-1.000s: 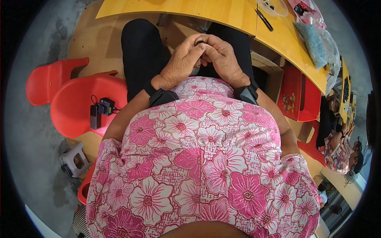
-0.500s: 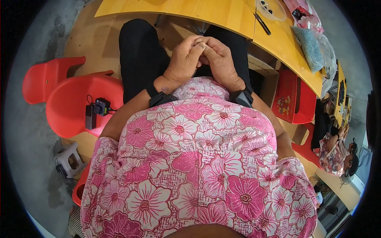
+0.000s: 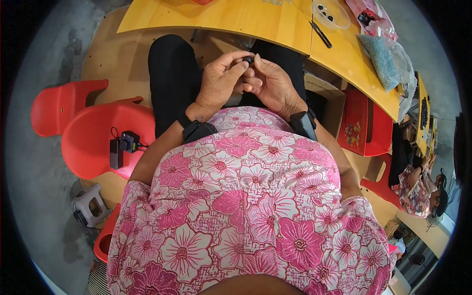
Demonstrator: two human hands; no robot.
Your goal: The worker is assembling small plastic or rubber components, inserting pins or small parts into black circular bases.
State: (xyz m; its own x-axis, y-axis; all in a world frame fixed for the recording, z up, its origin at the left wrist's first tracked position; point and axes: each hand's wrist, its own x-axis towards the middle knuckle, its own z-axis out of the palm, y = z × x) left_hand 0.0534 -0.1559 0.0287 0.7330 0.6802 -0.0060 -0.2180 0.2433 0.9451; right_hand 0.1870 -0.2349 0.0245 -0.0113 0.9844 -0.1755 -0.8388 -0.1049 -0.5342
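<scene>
Seated person, hands raised together over the lap, just short of the yellow table (image 3: pixel 221 19) edge; left hand (image 3: pixel 219 83) curled, thumb and forefinger pinching a small dark bead-like piece (image 3: pixel 248 60); right hand (image 3: pixel 270 83) partly closed, its fingertips meeting the same piece from the other side; what the piece is, too small to tell. Black wrist bands (image 3: pixel 196 132) on both forearms. On the table: a black pen (image 3: pixel 320 34), a clear dish (image 3: pixel 330 14) of dark bits, a bag of blue-green beads (image 3: pixel 381 59). Red plastic chairs (image 3: pixel 93 142) to the left, one carrying a small black device (image 3: pixel 123 146).
</scene>
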